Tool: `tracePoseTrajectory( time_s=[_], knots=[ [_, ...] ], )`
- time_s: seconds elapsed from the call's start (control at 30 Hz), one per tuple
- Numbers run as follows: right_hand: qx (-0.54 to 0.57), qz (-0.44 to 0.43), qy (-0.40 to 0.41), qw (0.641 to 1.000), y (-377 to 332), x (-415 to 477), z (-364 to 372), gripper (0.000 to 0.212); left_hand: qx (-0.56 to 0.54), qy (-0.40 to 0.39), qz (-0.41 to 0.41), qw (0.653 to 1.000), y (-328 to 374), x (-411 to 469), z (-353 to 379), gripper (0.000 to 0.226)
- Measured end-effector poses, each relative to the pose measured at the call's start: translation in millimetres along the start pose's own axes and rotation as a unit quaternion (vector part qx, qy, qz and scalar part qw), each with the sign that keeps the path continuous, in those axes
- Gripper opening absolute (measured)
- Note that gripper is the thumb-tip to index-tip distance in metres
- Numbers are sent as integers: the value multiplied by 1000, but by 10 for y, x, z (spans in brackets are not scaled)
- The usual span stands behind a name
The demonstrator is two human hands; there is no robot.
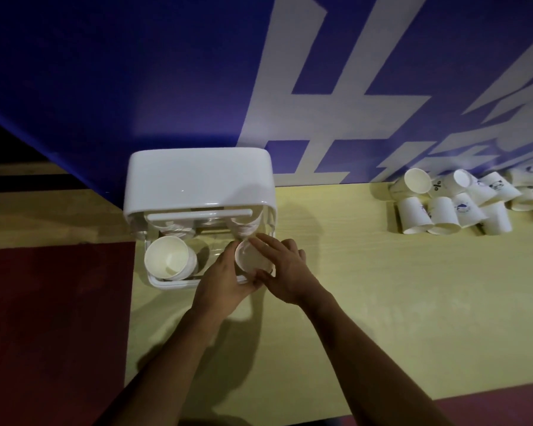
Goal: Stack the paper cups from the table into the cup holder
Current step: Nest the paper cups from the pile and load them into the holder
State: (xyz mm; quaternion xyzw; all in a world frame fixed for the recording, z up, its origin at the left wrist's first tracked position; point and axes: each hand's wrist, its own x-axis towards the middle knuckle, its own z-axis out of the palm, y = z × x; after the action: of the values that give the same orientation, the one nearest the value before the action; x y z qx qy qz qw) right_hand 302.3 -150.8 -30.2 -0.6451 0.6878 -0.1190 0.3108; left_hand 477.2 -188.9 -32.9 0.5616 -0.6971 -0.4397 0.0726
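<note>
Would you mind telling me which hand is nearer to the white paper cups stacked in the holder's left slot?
Left. The left hand is just right of the stacked white paper cups; the right hand is farther right, beyond it.

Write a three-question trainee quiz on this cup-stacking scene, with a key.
1. True or false: both hands, left hand and right hand, are on one paper cup at the cup holder.
2. On which side of the table does the pile of loose cups lie?
A. far right
B. near left
C. centre front
3. Fill in: the cup stack in the holder's left slot has its open mouth facing ____.

Key: 1 true; 2 A; 3 the camera.
</note>
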Motion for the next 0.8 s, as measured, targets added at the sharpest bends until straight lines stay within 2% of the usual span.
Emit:
tracePoseTrajectory(
  time_s=[0.07,0.13,0.2,0.23,0.33,0.4,0.47,0.6,0.7,0.8],
  knots=[
    [50,15,45,998,89,-127,-79,64,15,33,-12,999,107,-97,0,79],
    [85,30,90,992,260,-333,-176,54,75,100,-36,992,259,-258,43,81],
    [142,58,140,978,543,-599,-307,41,115,153,-21,981,548,-417,192,73],
    [174,90,156,968,722,-748,-407,36,112,155,-2,982,758,-461,325,68],
    [238,193,178,935,1278,-1120,-736,29,80,73,52,993,1433,-384,823,62],
    [261,226,200,917,1729,-1358,-991,26,92,19,80,992,1959,-164,1242,62],
    [273,236,207,909,2138,-1547,-1260,23,93,-10,72,993,2415,136,1685,65],
    [291,255,210,898,2955,-1916,-1694,21,-32,-23,-63,997,3158,810,2650,87],
    [306,272,202,890,3391,-2107,-1856,22,-142,42,-206,967,3382,1216,3173,96],
    [304,299,174,887,3778,-2229,-1957,17,-138,99,-273,947,3343,1425,3495,89]
  ],
)
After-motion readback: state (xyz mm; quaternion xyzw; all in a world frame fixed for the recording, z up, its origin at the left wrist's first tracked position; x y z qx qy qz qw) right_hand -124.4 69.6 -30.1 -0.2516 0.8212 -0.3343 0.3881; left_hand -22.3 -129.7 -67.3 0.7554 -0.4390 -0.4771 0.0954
